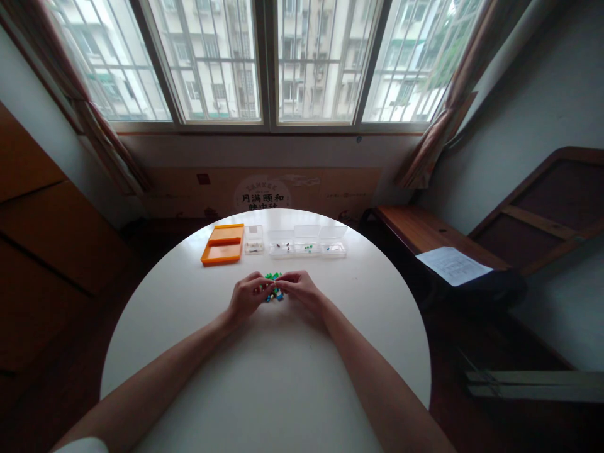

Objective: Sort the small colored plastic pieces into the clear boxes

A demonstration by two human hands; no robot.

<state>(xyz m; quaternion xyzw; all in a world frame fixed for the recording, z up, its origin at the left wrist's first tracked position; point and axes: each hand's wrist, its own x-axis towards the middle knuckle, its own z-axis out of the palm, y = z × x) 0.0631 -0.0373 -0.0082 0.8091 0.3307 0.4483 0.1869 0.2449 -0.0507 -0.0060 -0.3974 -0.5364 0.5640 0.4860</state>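
A loose pile of small green, blue and yellowish pieces (274,294), like tiny building bricks, lies on the round white table (283,371). Over the left side of this pile, my left hand (248,293) is closed, thumb and fingers pinched together. My right hand (300,285) comes in from the other side, its fingertips also pinched and almost meeting the left ones. Whatever sits between the fingertips is too small to make out. Behind the hands stand clear plastic boxes (306,250) with raised lids, holding a few dark, green and blue bits.
An open orange case (221,253) lies at the table's back left, beside a smaller clear box (253,249) with tiny parts. Right of the table, a paper sheet (453,265) rests on a wooden bench (438,236). A barred window (268,63) faces me.
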